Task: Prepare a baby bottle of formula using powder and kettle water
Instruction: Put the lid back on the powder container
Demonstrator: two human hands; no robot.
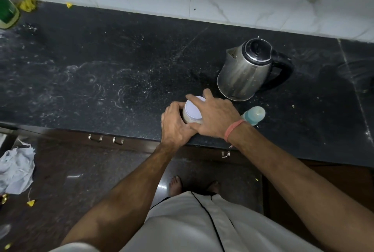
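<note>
A small jar of pale powder with a white lid [192, 110] stands near the front edge of the black countertop [113, 73]. My left hand [175, 125] wraps around the jar's left side. My right hand [214, 117] lies over the lid's right rim, fingers spread across it. Just right of my right wrist stands a baby bottle [255, 114] with a teal collar and clear cap. Behind both is a steel electric kettle [242, 71], lid closed, black handle pointing right.
A green bottle [8, 11] and yellow scraps [28, 4] sit at the counter's far left by the white tiled wall. Drawer handles [106, 139] line the cabinet below. Crumpled white cloth [16, 170] lies on the floor at left. My bare feet show below.
</note>
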